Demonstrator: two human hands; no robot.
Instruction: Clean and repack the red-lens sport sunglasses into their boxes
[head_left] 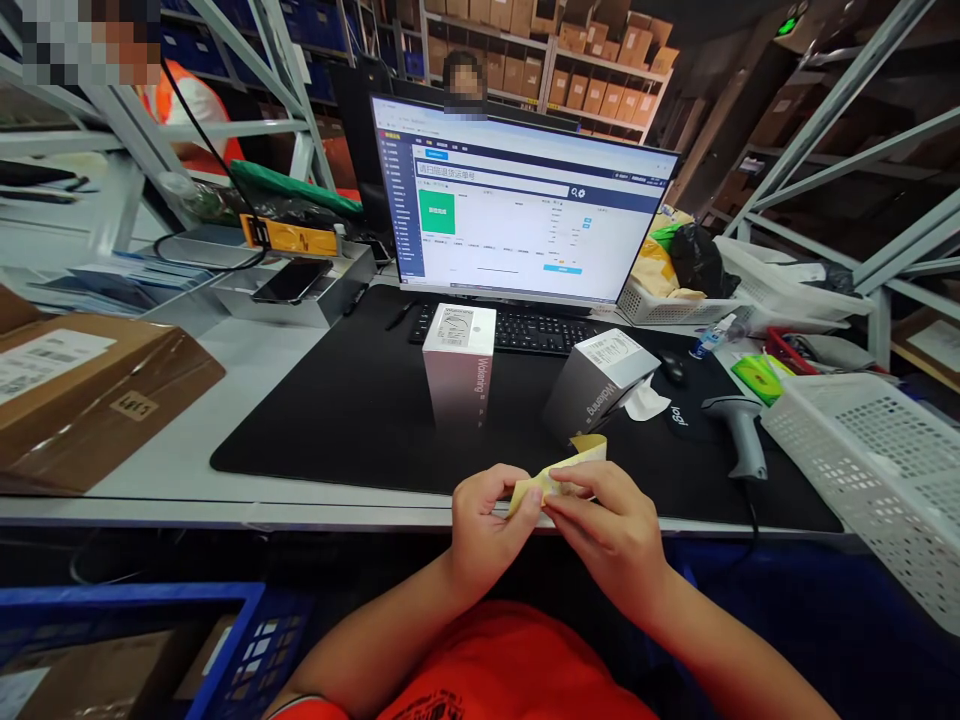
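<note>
A yellowish strip of paper [576, 462], perhaps label backing, is stretched between my two hands just over the desk's front edge. My left hand [491, 525] pinches its near left end between thumb and fingers. Closed on its middle is my right hand [619, 530], with the far end curling up past the fingers. Beyond the hands a pinkish-white box [459, 370] stands upright on the black mat. To its right a grey box [596, 375] stands tilted, with a crumpled white tissue [646, 400] against its side.
A monitor [517, 210] and keyboard [544, 332] stand behind the boxes. A barcode scanner [742, 440] and white basket [862, 430] are at right, with a mouse [672, 368] nearby. A taped carton [97, 400] sits at left, a blue crate [251, 610] below. Other people [199, 115] are behind.
</note>
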